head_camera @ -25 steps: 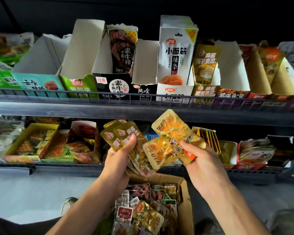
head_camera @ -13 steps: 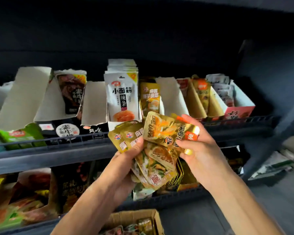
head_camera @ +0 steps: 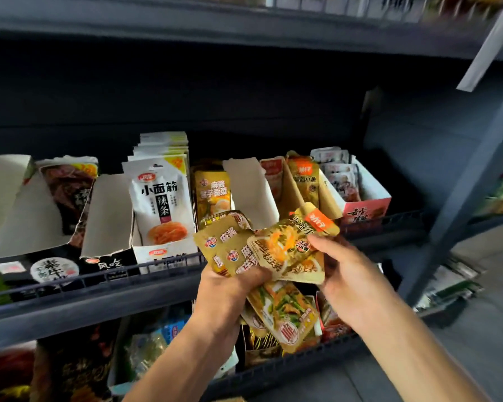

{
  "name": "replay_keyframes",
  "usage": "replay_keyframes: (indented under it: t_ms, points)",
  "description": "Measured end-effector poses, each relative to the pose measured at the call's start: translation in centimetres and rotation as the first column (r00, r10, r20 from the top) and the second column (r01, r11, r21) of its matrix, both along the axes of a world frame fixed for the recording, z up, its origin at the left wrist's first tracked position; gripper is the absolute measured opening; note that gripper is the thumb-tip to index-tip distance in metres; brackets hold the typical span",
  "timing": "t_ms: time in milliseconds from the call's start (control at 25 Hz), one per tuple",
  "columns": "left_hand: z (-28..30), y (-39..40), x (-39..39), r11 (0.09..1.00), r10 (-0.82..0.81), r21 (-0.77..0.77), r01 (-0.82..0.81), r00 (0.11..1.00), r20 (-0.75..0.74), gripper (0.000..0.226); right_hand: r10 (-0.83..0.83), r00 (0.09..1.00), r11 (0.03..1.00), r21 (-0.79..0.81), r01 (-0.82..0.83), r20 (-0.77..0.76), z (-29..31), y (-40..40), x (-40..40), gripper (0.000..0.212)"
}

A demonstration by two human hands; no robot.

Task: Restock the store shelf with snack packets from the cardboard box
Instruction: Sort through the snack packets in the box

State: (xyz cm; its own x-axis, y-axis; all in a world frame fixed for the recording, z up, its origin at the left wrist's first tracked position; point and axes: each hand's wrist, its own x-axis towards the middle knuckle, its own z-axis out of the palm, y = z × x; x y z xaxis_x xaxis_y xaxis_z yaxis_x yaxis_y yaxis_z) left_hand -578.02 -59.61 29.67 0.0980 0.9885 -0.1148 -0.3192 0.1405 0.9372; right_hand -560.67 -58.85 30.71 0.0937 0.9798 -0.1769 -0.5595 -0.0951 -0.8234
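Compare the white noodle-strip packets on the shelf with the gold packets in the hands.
The white packets stand upright, stacked in a display box; the gold packets are fanned out, tilted, gripped by the left hand and right hand. White ones look taller; gold ones are crumpled. Both carry printed food pictures.

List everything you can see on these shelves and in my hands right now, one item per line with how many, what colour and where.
Gold packets: a fanned bunch, exact count unclear, gold, held in both hands before the middle shelf.
White packets: one stack, white with black lettering, upright in a box on the middle shelf, left of centre.
Yellow packets: one stack, gold-yellow, right of the white ones.
Dark packets: one stack, brown-black, left part of the middle shelf.
Orange-top packets: one stack, gold with orange, right of centre.
Pink box: one, pink and white, right end of the middle shelf.
Lower shelf: one, dark grey, holds mixed packets, blurred.
Left hand: one, grips the bunch.
Right hand: one, pinches a packet.
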Motion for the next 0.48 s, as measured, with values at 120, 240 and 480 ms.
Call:
replay_keyframes:
  t_ms: [120, 240, 480]
  points:
    - [0.0, 0.2, 0.7, 0.997, -0.062, 0.041, 0.062, 0.998, -0.013, 0.032, 0.084, 0.993, 0.994, -0.071, -0.078, 0.082, -0.6, -0.2, -0.8, 0.026]
    - [0.1, 1.4, 0.4, 0.998, -0.046, -0.032, 0.047, 0.998, 0.039, 0.033, -0.005, 0.988, 1.000, 0.016, 0.003, 0.154, 0.8, 1.1, 1.1, 0.026]
    - [2.0, 5.4, -0.1, 0.999, 0.041, -0.012, -0.041, 0.998, 0.054, 0.023, -0.336, 0.783, 0.941, 0.157, 0.299, 0.523, 5.2, 11.7, 7.4, 0.040]
